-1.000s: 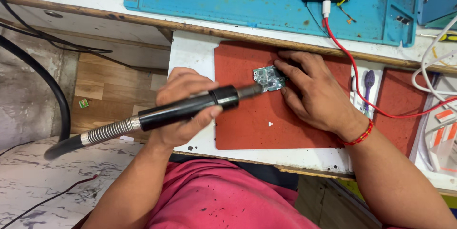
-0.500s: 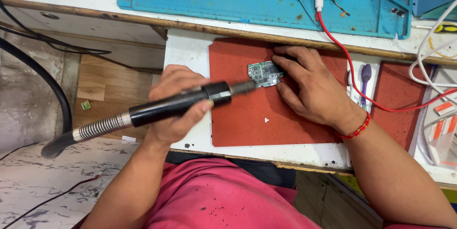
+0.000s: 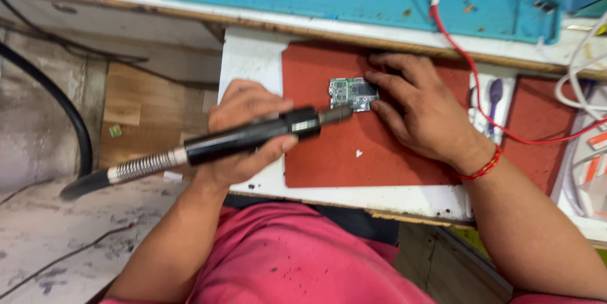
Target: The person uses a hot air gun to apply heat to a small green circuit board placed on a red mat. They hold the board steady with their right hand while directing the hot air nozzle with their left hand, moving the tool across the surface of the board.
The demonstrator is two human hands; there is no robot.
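Head view: tool tip [image 3: 346,113] blurred over circuit board [image 3: 352,93].

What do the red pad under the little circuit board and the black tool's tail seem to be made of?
The red pad looks like matte rubber or silicone: dull, no shine, though that is a guess. The tool has a smooth black barrel, likely plastic; its tail looks like coiled, shiny metal.
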